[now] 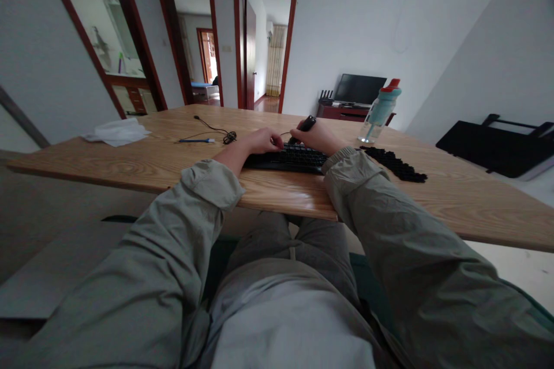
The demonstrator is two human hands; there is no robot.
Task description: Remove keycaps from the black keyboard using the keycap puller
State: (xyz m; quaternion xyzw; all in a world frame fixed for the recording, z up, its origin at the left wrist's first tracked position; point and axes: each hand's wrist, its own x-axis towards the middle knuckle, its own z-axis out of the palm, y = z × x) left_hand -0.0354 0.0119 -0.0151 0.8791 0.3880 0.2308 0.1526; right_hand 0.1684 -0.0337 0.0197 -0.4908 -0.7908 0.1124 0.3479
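A black keyboard point(298, 158) lies near the front edge of the wooden table, partly covered by both hands. My right hand point(318, 135) is closed round a black-handled tool point(308, 123), held slanted over the back of the keyboard; its working end is hidden. My left hand point(262, 141) rests over the keyboard's left part with its fingers curled together, and what they hold, if anything, is too small to make out. To the right of the keyboard lies a dark patch of small black pieces point(396, 164), which look like loose keycaps laid close together.
A clear bottle point(376, 115) with a red cap stands on the table's right side. Left of the hands lie a blue brush-like stick point(197, 140), a coiled black cable point(229, 137) and a crumpled white cloth point(116, 131). The table point(285, 187) ends close before my lap.
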